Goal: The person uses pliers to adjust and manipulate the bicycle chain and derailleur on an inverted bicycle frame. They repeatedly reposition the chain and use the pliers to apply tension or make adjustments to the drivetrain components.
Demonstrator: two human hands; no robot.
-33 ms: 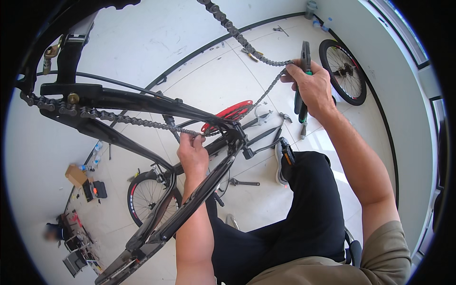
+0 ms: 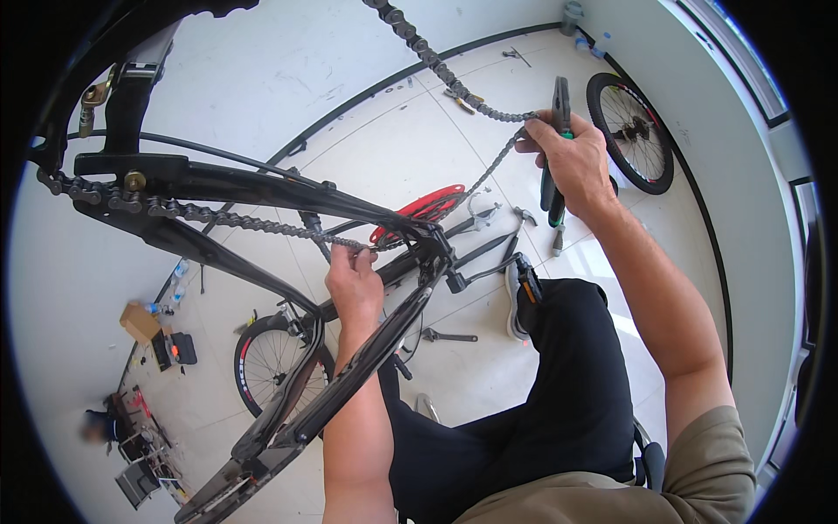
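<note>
Chain (image 2: 188, 210) gripped above tiled floor (image 2: 375, 144) strewn with tools (image 2: 454, 336)

It is pinched at left by the left hand (image 2: 353, 281), at right by the right hand (image 2: 578, 162) with pliers (image 2: 561, 96) clasped. White walls (image 2: 271, 65) are bordered by dark skirting (image 2: 524, 32).

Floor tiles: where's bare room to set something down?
Bare floor shows between the yellow-handled tool and the red ring, and between the wrench and the black trousers. It's crowded right of the ring, around the hammer.
</note>
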